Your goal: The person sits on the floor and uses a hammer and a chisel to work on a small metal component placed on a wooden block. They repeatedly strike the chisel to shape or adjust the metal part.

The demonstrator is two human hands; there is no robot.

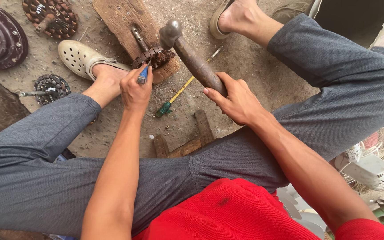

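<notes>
Gripping a chisel (143,75) set on the stator (154,57), the left hand (135,89) steadies it; right hand (236,101) clamps the raised hammer (191,55). Windings seemingly remain in place.

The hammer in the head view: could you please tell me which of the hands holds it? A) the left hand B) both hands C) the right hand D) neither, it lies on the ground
C: the right hand grips the hammer by its wooden handle, while the left hand holds a blue-handled tool against the motor winding.
</notes>
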